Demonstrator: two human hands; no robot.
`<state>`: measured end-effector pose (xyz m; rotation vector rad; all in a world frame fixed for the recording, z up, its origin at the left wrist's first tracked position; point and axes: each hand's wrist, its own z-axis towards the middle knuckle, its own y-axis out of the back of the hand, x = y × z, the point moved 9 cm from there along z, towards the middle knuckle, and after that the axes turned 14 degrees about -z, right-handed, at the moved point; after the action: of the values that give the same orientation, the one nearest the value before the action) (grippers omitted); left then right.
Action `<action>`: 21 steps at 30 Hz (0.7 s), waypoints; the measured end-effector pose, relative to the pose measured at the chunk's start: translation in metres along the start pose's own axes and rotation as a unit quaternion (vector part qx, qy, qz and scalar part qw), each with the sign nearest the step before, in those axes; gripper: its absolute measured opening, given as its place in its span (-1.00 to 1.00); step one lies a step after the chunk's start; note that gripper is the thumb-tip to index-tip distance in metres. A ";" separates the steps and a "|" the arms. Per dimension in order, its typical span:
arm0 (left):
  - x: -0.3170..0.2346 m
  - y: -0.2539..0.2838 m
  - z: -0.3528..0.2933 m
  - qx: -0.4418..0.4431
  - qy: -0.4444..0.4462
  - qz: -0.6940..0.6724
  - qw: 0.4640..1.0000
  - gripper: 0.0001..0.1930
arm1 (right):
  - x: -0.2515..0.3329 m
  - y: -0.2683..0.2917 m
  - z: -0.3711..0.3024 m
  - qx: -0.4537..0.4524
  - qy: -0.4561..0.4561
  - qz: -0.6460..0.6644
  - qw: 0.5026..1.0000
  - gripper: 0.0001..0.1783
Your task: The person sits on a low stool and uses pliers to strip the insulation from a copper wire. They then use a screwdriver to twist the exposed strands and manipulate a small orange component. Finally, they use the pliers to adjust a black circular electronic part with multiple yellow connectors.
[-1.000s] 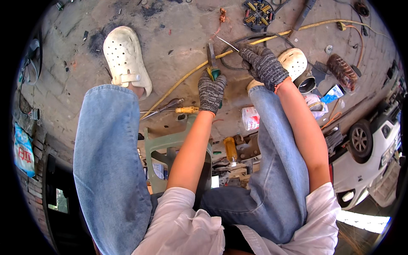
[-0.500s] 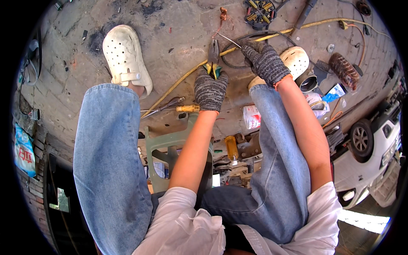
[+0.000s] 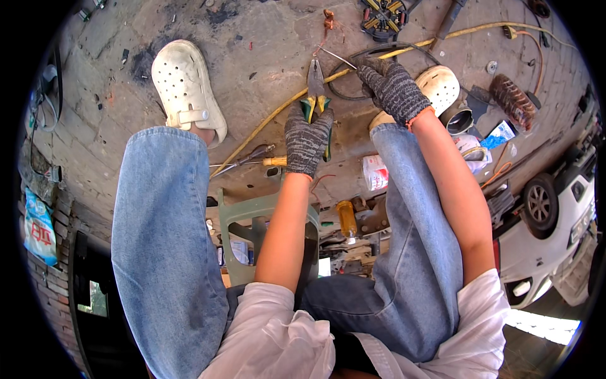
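Note:
My left hand (image 3: 307,140), in a dark grey knitted glove, is closed round pliers (image 3: 315,82) with green and yellow handles. Their jaws point away from me. At their tip is a thin reddish copper strand (image 3: 319,48); whether the jaws pinch it, I cannot tell. My right hand (image 3: 394,91), gloved alike, is closed on a thin pale wire (image 3: 338,57) that runs out to the left toward that strand. What lies inside its fingers is hidden. A dark cable (image 3: 338,96) loops on the ground beside the right hand, and a yellow cord (image 3: 268,119) passes under the pliers.
Screwdrivers (image 3: 252,153) lie left of my left wrist. A green plastic stool (image 3: 237,215) is below my left arm. A round part with brass-coloured pieces (image 3: 383,18) sits at the far side, a bottle of amber liquid (image 3: 346,220) between my legs. A white car (image 3: 536,246) stands right.
My left hand has drawn slightly back toward me and to the left, and the pliers have turned so their jaws show more broadly. My right hand has barely moved.

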<state>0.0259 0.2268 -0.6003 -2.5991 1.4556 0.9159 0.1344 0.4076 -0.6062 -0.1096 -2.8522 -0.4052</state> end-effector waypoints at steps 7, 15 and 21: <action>0.001 0.000 0.005 0.070 0.123 -0.076 0.987 -0.56 | 0.003 -0.001 -0.001 -0.005 0.016 0.035 0.999 -0.67; -0.019 0.000 -0.002 0.079 0.232 -0.098 0.965 -0.63 | 0.006 0.002 -0.002 -0.014 0.031 0.025 0.999 -0.66; -0.004 -0.006 0.000 0.098 0.249 -0.158 0.951 -0.70 | 0.012 0.002 0.003 -0.055 0.118 -0.095 0.987 -0.64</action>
<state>0.0286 0.2332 -0.5996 -2.9031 1.0643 0.0746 0.1221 0.4104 -0.6048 0.1806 -2.6141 -0.5729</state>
